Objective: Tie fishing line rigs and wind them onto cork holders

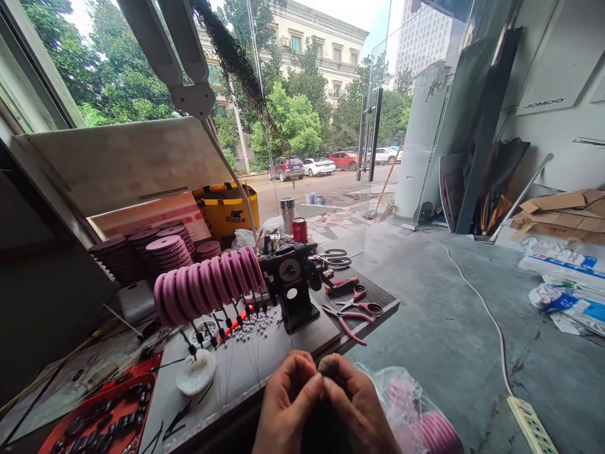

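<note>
Two tight pinches, left hand [286, 403] meeting right hand [354, 403], any held piece indistinguishable; the pink spools' [208, 284] long row slants up rightward to the black machine [293, 287].

Marking legible: "JOMOO".
It stands on the white wall panel [560, 66]; yellow bag [224, 203] lettering unclear.

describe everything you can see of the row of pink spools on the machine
The row of pink spools is a tight line of thick round discs with smooth, rounded rims, perhaps plastic or foam. They stand on edge, side by side, above the workbench, and the row slopes up to the right, ending against the black machine. Darker purple shows in some gaps. Beneath hang small black pieces, with fine lines running down from them. How the spools are mounted inside is hidden.
</note>
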`<state>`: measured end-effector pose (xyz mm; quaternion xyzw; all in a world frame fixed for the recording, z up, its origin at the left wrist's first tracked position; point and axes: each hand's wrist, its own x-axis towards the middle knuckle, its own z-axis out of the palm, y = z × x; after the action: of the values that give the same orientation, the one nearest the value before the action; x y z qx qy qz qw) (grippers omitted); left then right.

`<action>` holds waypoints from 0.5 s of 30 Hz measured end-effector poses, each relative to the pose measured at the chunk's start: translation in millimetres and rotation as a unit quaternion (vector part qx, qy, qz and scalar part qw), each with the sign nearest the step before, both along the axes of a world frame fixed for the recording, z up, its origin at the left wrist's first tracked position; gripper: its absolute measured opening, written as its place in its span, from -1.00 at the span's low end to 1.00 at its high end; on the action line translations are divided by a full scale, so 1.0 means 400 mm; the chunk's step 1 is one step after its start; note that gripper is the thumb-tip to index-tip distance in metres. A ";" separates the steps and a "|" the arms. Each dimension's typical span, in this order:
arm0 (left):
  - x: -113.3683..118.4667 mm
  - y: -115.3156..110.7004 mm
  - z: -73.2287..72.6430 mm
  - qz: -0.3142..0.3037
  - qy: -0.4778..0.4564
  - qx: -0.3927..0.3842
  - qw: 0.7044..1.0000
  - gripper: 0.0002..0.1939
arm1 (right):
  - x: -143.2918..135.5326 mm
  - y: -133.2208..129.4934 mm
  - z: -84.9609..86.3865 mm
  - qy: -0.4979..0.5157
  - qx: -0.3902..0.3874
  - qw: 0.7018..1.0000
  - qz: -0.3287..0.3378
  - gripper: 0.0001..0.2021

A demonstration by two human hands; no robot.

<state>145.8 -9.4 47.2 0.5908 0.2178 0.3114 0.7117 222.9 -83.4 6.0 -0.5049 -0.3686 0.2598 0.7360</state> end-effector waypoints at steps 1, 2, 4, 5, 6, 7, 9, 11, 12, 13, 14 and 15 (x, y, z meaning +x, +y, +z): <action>-0.002 0.006 0.002 -0.016 0.000 -0.002 1.000 -0.74 | 0.001 0.000 0.002 -0.020 -0.001 1.000 -0.011 -0.68; -0.003 0.012 0.002 -0.028 -0.002 -0.009 1.000 -0.75 | 0.001 0.000 0.003 -0.045 -0.004 0.999 -0.028 -0.70; -0.003 0.021 0.000 -0.037 -0.003 -0.024 0.999 -0.77 | 0.000 0.001 0.004 -0.116 0.000 0.990 -0.086 -0.77; -0.003 0.024 -0.003 -0.036 -0.003 -0.027 0.999 -0.77 | 0.000 0.001 0.003 -0.157 0.008 0.980 -0.122 -0.82; -0.002 0.026 -0.006 -0.032 -0.004 -0.026 0.999 -0.76 | -0.001 0.001 0.002 -0.198 0.022 0.967 -0.156 -0.86; -0.002 0.028 -0.009 -0.028 -0.003 -0.023 0.999 -0.75 | 0.000 0.000 0.001 -0.238 0.038 0.953 -0.185 -0.90; -0.001 0.031 -0.014 -0.033 0.008 -0.019 0.999 -0.73 | 0.003 -0.004 0.000 -0.309 0.066 0.923 -0.220 -0.90; -0.001 0.032 -0.016 -0.036 0.014 -0.021 0.999 -0.71 | 0.010 -0.010 0.000 -0.362 0.080 0.900 -0.232 -0.86; -0.001 0.032 -0.016 -0.033 0.015 -0.023 0.999 -0.70 | 0.014 -0.013 0.000 -0.384 0.083 0.890 -0.233 -0.84; -0.001 0.032 -0.016 -0.034 0.016 -0.024 0.999 -0.70 | 0.018 -0.015 0.001 -0.404 0.084 0.881 -0.233 -0.82; -0.001 0.031 -0.016 -0.032 0.016 -0.026 0.999 -0.69 | 0.021 -0.017 0.001 -0.422 0.084 0.872 -0.234 -0.82; 0.000 0.030 -0.016 -0.029 0.016 -0.027 0.999 -0.69 | 0.025 -0.019 0.001 -0.437 0.083 0.864 -0.234 -0.81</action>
<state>145.6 2.7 40.8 0.5818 0.2202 0.2754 0.7329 232.7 -90.9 6.3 -0.5751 -0.5442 -0.1989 0.5776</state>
